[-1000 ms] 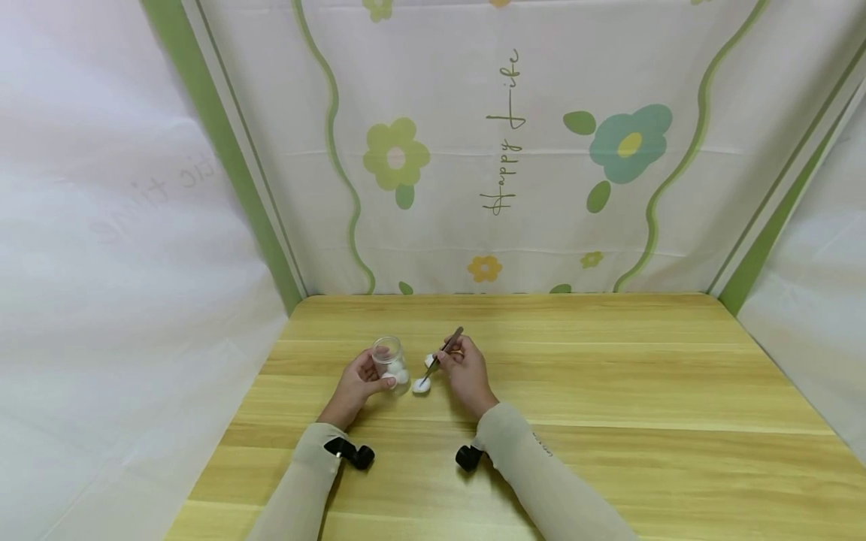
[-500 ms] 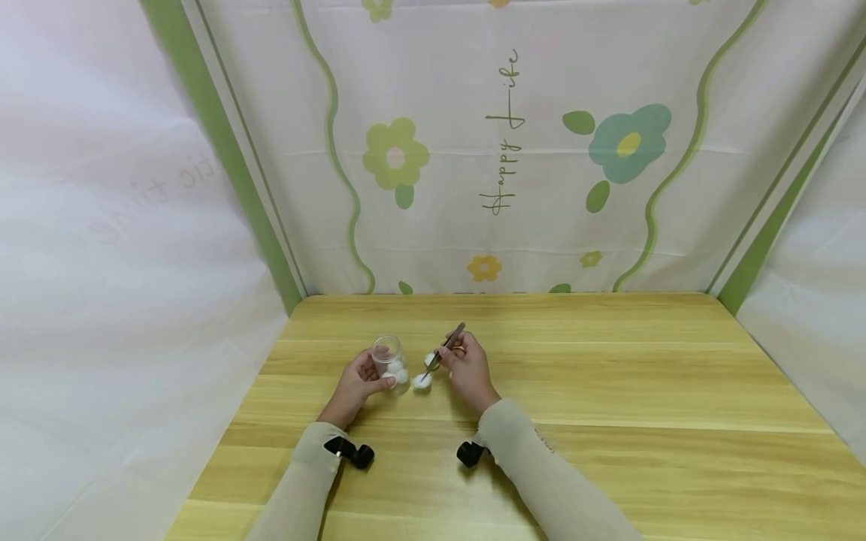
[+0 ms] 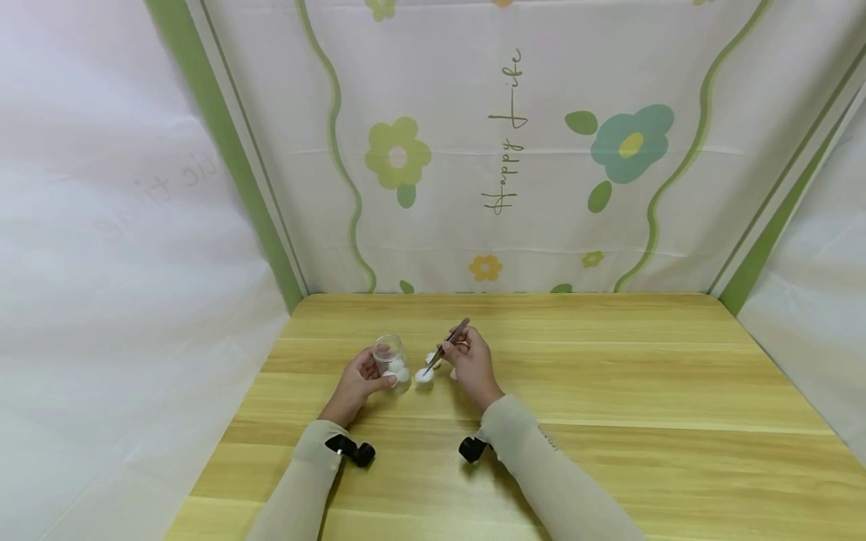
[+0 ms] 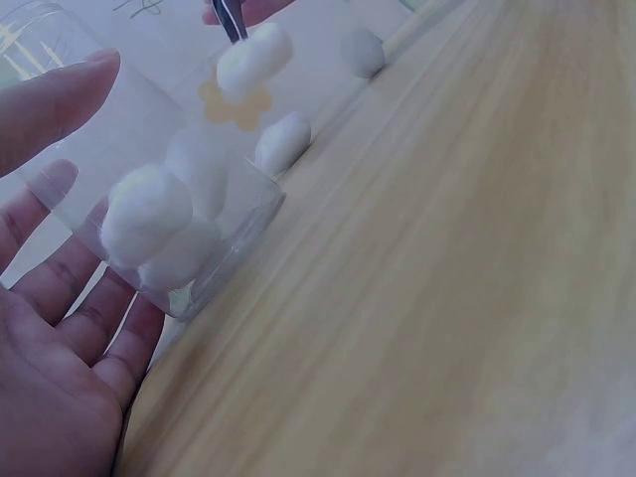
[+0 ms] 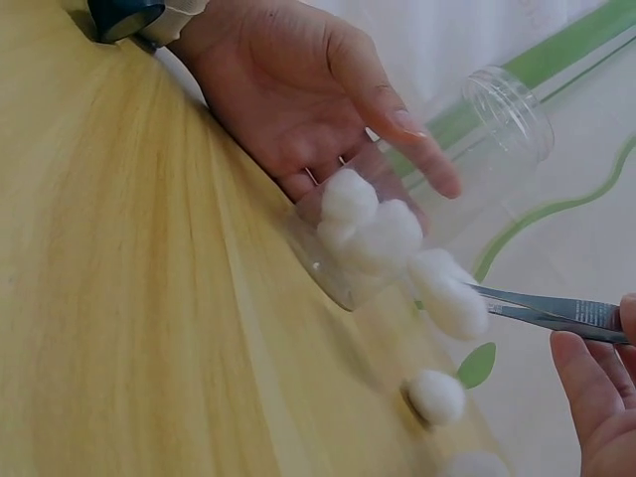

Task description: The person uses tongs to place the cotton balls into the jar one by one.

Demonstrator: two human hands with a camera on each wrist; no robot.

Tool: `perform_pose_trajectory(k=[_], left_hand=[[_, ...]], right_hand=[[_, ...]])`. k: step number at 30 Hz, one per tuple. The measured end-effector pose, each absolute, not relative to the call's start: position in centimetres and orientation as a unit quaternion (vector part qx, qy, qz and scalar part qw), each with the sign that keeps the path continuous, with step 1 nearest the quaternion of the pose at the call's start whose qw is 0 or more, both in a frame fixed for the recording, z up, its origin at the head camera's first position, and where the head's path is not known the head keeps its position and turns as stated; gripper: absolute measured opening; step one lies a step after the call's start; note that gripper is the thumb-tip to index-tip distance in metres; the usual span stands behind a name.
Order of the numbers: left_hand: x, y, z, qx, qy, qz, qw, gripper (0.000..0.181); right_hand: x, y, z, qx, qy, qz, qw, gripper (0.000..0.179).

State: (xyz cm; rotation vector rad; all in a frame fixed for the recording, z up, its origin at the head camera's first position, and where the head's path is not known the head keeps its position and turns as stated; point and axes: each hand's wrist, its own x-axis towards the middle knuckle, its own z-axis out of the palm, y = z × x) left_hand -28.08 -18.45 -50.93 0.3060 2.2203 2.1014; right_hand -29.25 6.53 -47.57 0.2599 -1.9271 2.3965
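Observation:
My left hand (image 3: 357, 388) grips a clear, open-topped jar (image 3: 388, 346), fingers and thumb around its sides. Several white cotton balls (image 5: 373, 237) lie at the bottom of the jar. Metal tweezers (image 3: 452, 340) are pinched in my right hand (image 3: 475, 370), just right of the jar. Their tips hold a cotton ball (image 5: 449, 295), which hangs above the table beside the jar wall. On the table, one loose cotton ball (image 4: 284, 143) sits behind the held one. Another loose cotton ball (image 4: 363, 52) lies farther right, partly hidden by my right hand in the head view.
The wooden table (image 3: 609, 376) stretches away to the right of both hands. A white curtain (image 3: 433, 210) with printed flowers hangs along its back edge, with further white curtains at both sides. Small black cameras (image 3: 471, 449) sit on both wrists.
My right hand has lifted slightly away and to the right, carrying the tweezers and the cotton ball up from the table. A further loose cotton ball has come into sight beside it. The left hand and jar stay put.

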Motion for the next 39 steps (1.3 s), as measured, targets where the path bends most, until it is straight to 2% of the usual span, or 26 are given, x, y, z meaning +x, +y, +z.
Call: perform_pose_trajectory(k=[6,15,39], left_hand=[[-28.0,-18.4,-50.8,0.099,0.721,0.684,0.035,0.067],[-27.9,-18.4,-50.7,0.102,0.721,0.685,0.036,0.067],[-28.0,-18.5,-51.1,0.112,0.717,0.688,0.027,0.068]], right_hand=[[-28.2,7.1,-45.3,0.099,-0.620,0.778,0.018,0.023],[-29.9,7.0,-46.9,0.085,-0.605,0.791,0.026,0.025],[-30.3,7.2,-44.9,0.093,-0.599,0.793,0.052,0.022]])
